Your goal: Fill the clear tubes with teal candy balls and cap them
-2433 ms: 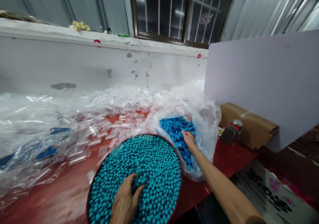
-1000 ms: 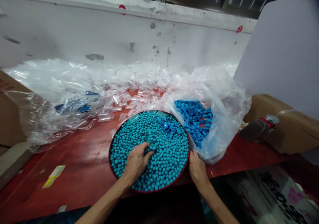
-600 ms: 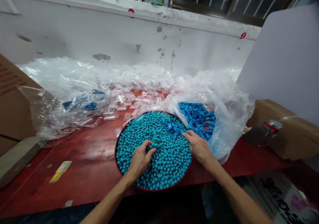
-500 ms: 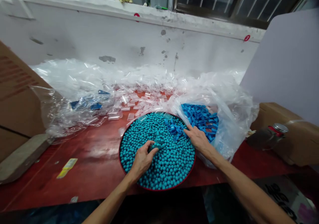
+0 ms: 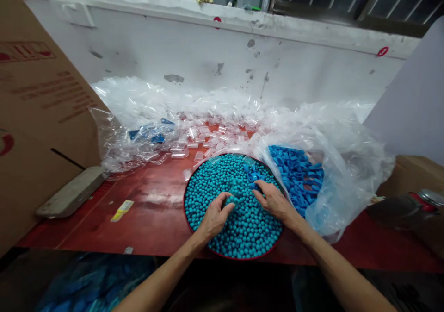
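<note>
A round red-rimmed tray (image 5: 233, 257) full of small teal balls (image 5: 243, 238) stands at the table's front edge. Over its middle, my left hand (image 5: 215, 215) curls its thumb and fingers round a clear piece with teal balls in it. My right hand (image 5: 272, 200) is at the tray's right side, thumb and fingers closed on a blue cap (image 5: 255, 185). More blue caps (image 5: 252, 172) lie on the balls just beyond it. To the right, a pile of blue caps (image 5: 298, 175) sits in an open clear plastic bag (image 5: 338, 187).
Clear plastic pieces (image 5: 208, 140) lie scattered behind the tray on the red table (image 5: 152, 201). Plastic bags line the wall. At the left stand a cardboard box (image 5: 52, 94) and a grey block (image 5: 71, 192); a lidded jar (image 5: 402, 210) is at the right.
The camera view has shifted, so the scene sits further right. My right hand has drawn back slightly from the loose caps, with a blue cap now at its fingertips. My left hand stays over the balls.
</note>
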The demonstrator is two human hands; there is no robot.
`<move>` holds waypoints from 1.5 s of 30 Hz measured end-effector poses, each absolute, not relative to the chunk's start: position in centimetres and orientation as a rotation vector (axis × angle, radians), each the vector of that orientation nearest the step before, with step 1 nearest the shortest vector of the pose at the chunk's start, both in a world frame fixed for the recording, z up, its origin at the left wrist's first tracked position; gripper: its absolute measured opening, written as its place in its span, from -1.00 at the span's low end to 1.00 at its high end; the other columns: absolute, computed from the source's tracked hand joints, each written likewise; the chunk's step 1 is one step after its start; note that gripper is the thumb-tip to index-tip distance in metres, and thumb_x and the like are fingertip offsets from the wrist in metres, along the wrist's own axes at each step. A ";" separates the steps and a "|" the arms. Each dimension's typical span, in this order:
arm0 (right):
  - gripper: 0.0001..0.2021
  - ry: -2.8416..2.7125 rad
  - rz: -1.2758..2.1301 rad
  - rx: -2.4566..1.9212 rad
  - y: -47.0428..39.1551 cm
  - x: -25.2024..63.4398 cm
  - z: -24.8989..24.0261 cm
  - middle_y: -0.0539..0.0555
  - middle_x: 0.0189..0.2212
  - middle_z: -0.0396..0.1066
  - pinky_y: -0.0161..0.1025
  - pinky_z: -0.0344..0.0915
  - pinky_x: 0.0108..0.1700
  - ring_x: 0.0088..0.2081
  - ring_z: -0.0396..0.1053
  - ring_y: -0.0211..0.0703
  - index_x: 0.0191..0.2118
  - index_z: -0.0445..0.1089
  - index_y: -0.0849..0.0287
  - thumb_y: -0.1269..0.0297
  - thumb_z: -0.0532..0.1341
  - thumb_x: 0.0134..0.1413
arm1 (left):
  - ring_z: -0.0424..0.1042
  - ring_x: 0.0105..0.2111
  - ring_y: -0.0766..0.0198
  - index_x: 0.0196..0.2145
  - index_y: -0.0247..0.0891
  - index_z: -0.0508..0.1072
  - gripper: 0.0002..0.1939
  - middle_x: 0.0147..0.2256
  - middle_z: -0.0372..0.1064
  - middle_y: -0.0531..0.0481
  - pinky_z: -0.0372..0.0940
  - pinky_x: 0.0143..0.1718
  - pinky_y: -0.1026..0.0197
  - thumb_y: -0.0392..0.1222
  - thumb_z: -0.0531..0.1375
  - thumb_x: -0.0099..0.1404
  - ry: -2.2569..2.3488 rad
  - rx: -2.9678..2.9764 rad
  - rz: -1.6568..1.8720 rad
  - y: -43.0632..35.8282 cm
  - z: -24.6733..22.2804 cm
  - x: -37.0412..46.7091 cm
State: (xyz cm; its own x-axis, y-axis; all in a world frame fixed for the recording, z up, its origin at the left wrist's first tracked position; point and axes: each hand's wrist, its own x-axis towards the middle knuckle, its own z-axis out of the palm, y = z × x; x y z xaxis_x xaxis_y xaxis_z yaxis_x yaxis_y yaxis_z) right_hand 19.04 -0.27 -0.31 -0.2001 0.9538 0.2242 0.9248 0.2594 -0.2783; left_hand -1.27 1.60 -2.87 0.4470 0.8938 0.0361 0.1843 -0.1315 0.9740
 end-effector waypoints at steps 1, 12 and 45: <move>-0.75 -2.146 0.249 -1.643 -0.4 18.2 -0.3 0.11 -0.25 0.39 -0.25 0.20 -0.16 -0.22 0.32 -0.17 -0.12 0.25 0.22 0.28 -0.02 0.12 | 0.22 -0.38 0.32 -0.29 -0.27 0.29 -0.81 -0.41 0.25 0.07 0.14 -0.30 0.29 -0.16 0.02 0.14 0.958 1.612 0.815 1.6 -2.9 -1.2; -0.77 -2.403 0.331 -1.680 -1.3 17.2 0.7 0.13 -0.40 0.39 -0.18 0.23 -0.21 -0.30 0.32 -0.11 -0.20 0.37 0.18 0.31 0.02 0.09 | 0.25 -0.35 0.29 -0.29 -0.28 0.32 -0.79 -0.40 0.29 0.05 0.16 -0.25 0.24 -0.16 0.03 0.13 0.985 1.656 0.743 1.6 -3.2 -1.4; -0.75 -1.672 1.013 -1.278 -2.6 15.3 -0.1 0.04 -0.31 0.39 -0.24 0.27 -0.21 -0.28 0.33 -0.22 -0.16 0.37 0.13 0.29 0.09 0.02 | 0.16 -0.74 0.50 -0.16 -0.20 0.14 -0.72 -0.58 0.11 0.20 0.05 -0.75 0.44 -0.08 0.03 0.17 0.812 1.304 0.706 1.0 -2.6 -1.8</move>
